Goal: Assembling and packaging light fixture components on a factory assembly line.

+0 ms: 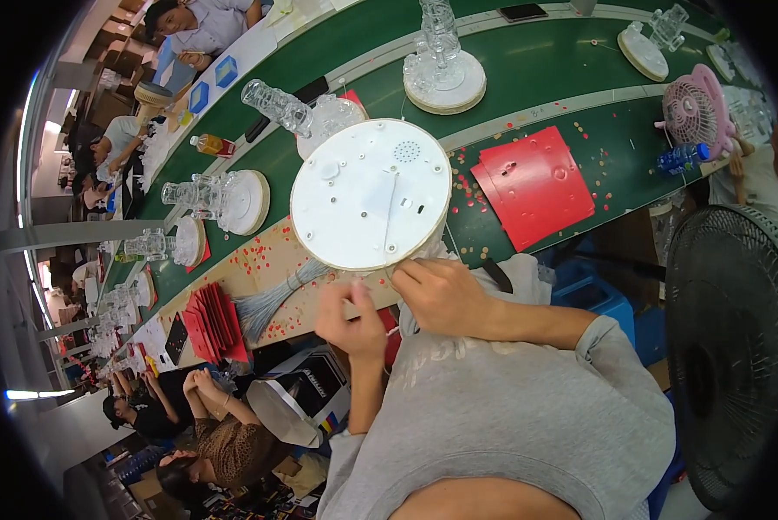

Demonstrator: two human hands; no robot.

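A round white base (354,221) with small screws, a patch of speaker holes and a slot faces up just beyond my hands. My right hand (441,295) is closed at its near rim, fingertips pinched together; whatever lies between them is too small to make out. Left of it, a little apart from the rim, my left hand (351,322) is curled with its fingers bent in, slightly blurred; its grip is hidden. Beneath the disc, clear plastic shows only in part. A bundle of thin grey wires (272,303) lies left of my left hand.
Red sheets (536,186) lie right of the base, among scattered red bits. More red sheets (211,322) stand at left. Clear plastic towers on round bases (445,82) line the green belt. A black fan (727,347) stands at right, a pink fan (696,113) beyond. Other people sit at left.
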